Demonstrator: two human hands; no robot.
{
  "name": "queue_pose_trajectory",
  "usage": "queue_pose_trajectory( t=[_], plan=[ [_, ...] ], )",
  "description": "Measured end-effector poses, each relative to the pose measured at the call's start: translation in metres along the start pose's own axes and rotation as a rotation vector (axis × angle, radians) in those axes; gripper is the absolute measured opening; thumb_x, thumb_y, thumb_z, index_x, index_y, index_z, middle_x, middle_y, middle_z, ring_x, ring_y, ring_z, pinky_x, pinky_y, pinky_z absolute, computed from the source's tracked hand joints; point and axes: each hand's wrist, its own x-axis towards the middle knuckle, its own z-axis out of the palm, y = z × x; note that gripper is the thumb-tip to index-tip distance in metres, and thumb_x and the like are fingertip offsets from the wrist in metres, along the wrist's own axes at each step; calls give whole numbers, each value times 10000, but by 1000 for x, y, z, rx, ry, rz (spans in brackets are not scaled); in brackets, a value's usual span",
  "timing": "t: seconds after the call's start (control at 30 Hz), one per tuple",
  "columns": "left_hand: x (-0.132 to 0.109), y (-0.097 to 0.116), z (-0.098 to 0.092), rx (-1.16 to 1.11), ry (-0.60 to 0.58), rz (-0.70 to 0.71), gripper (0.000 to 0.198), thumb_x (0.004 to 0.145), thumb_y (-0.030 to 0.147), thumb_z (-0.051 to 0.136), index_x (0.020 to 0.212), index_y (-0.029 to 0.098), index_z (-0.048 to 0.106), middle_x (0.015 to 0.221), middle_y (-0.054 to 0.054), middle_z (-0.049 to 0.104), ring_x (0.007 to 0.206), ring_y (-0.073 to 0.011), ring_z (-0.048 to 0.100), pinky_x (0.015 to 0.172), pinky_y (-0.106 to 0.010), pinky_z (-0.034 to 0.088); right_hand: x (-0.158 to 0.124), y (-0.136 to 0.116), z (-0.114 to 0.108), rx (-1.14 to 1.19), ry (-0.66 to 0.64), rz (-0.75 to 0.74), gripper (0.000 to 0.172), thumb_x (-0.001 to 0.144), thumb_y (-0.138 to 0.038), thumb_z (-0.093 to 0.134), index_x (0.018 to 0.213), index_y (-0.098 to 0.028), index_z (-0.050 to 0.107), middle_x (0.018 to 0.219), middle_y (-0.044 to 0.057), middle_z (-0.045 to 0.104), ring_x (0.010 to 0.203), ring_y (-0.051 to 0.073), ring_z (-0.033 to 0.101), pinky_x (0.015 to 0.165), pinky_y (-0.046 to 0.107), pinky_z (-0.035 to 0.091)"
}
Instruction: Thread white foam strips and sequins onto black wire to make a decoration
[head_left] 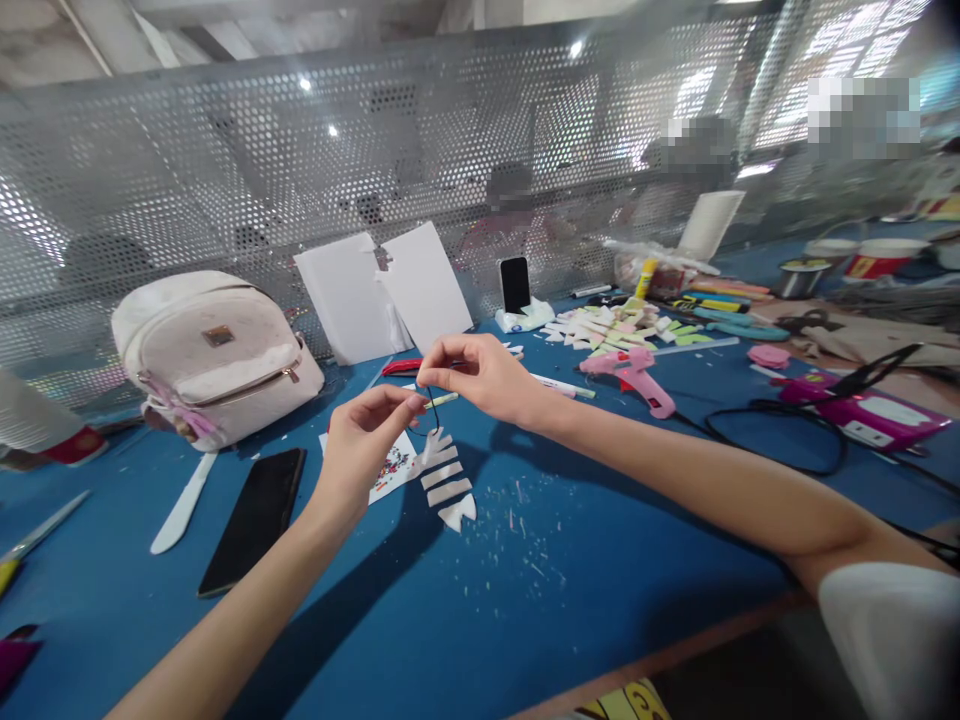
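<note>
Both my hands are raised over the blue table (570, 580), pinching a thin black cord (434, 410). My left hand (369, 440) pinches the cord's lower part, fingers closed. My right hand (480, 375) pinches its upper end just above. From the cord hangs a white foam cutout (447, 480) of several stacked strips with a forked bottom piece, dangling just above the table. Under it lies a small card with coloured dots (394, 465).
A white backpack (214, 355) and a black phone (255, 518) lie to the left, with a white blade-shaped piece (184, 505). A pink glue gun (637, 375), foam scraps (622, 325), markers, black cables (772, 440) and a standing phone (514, 285) fill the right. A perforated metal screen (300, 170) backs the table.
</note>
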Motion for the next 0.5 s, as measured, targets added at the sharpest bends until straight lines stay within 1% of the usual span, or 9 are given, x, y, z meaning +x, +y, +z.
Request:
queue_pose_trajectory(
  t=[0.17,0.3,0.4,0.5],
  plan=[
    [0,2,1,-40,2,-3,136,761,319,781,796,194,741,782,-16,687,689,-146,579,695,-270,455,0,1,1,-26,-8,2,165,831,-299,677,777,-143,666,768,19,668,734,131,582,706,274,462],
    [-1,2,2,-50,-14,0,138,764,314,783,797,191,732,775,-10,673,687,-138,567,687,-259,456,0,1,1,-9,-2,-10,186,834,-321,684,780,-143,673,776,21,679,743,132,596,721,275,473],
    [-1,2,1,-75,-9,-2,122,772,295,782,792,188,727,759,-1,652,700,-127,555,700,-241,458,-1,1,1,8,5,-8,200,835,-343,697,794,-147,687,805,30,699,776,142,617,757,285,487],
    [0,0,0,-176,8,-31,119,767,290,786,779,190,722,763,7,640,718,-117,551,714,-227,456,-1,2,1,36,8,10,218,842,-369,694,817,-152,697,876,49,720,848,161,640,819,306,495]
  ],
)
